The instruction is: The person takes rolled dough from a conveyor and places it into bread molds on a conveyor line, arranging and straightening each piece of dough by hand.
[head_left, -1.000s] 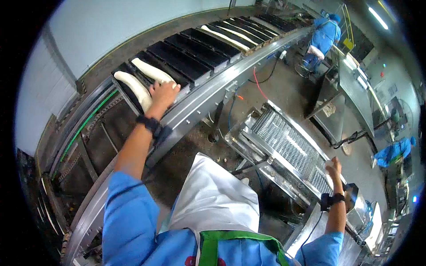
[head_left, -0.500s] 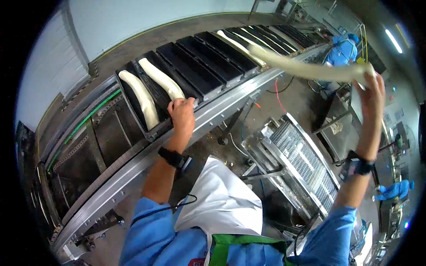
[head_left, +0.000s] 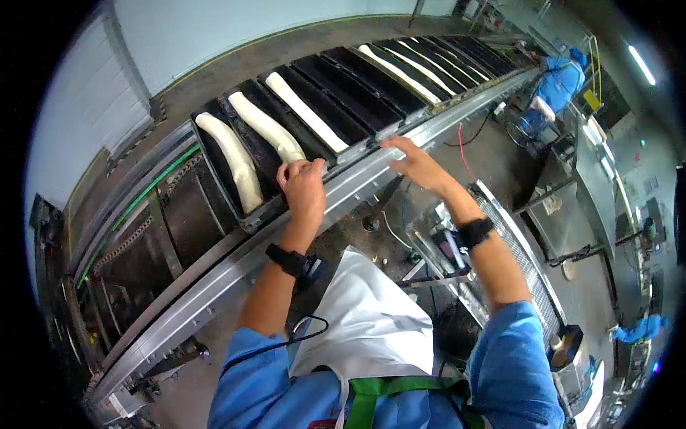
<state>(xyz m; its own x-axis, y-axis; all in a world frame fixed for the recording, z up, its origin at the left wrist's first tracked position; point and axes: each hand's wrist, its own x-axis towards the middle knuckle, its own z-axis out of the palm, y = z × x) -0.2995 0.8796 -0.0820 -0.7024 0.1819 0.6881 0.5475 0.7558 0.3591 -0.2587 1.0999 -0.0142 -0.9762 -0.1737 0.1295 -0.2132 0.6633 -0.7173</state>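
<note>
Several long pale dough pieces lie in black bread pans on a metal conveyor. My left hand (head_left: 305, 189) is curled over the near rim of the second bread pan (head_left: 268, 166), its fingertips beside the lower end of the dough strip (head_left: 268, 125) there. To its left another dough strip (head_left: 232, 161) lies in the end pan. A third, straighter dough strip (head_left: 306, 111) rests in the pan to the right. My right hand (head_left: 421, 168) holds nothing, fingers apart, over the conveyor's near edge.
The conveyor's metal rail (head_left: 343, 189) runs from lower left to upper right. Thinner dough strips (head_left: 400, 75) lie in pans farther along. A mesh belt conveyor (head_left: 525, 272) stands at right. A person in blue (head_left: 557, 86) is beyond, near a steel table (head_left: 594, 193).
My right hand has set the long dough strip into the third pan and let go, moving down and left. My left hand stays at the rim; the pans have shifted slightly right.
</note>
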